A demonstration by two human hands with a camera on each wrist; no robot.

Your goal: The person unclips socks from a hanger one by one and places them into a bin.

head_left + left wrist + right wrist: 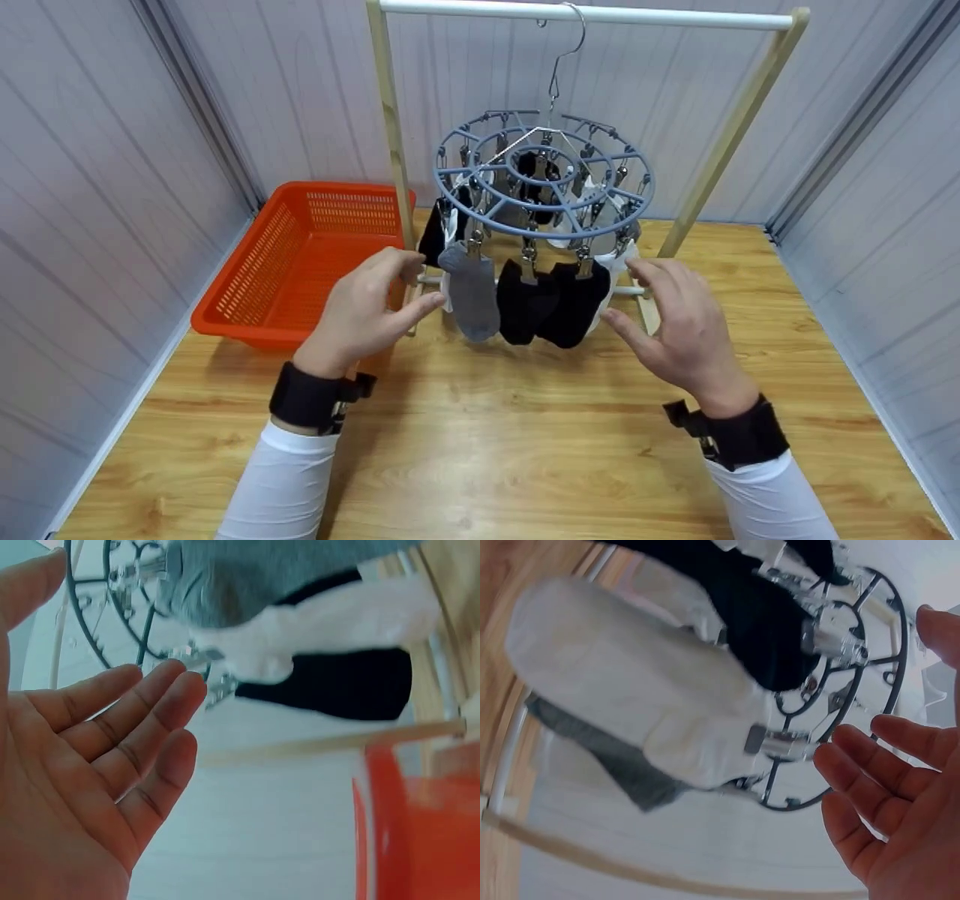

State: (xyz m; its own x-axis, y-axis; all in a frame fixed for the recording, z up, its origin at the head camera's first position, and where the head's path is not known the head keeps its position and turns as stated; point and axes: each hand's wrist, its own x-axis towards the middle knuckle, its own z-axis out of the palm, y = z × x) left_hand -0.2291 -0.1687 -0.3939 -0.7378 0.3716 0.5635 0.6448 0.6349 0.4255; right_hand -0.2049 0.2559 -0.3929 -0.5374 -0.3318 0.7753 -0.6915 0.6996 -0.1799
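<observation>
A round grey clip hanger [491, 225] hangs by its metal hook from a white rail. Socks are clipped around it: a grey sock [472, 296] and black socks [574, 304] face the front, and a white sock [630, 667] hangs on the right side. My left hand [367, 307] is held at the left of the socks, palm inward, fingers loosely bent and holding nothing. On the other side my right hand [679, 326] faces it near the white sock, also without anything in its grasp. In the left wrist view another black sock [349, 684] hangs behind a white one.
An orange plastic basket [259, 334] stands on the wood floor at the left, beside the rack. The rack's wooden posts [724, 150] rise on both sides, topped by the white rail [675, 16]. Pale panelled walls [97, 187] enclose the space on three sides.
</observation>
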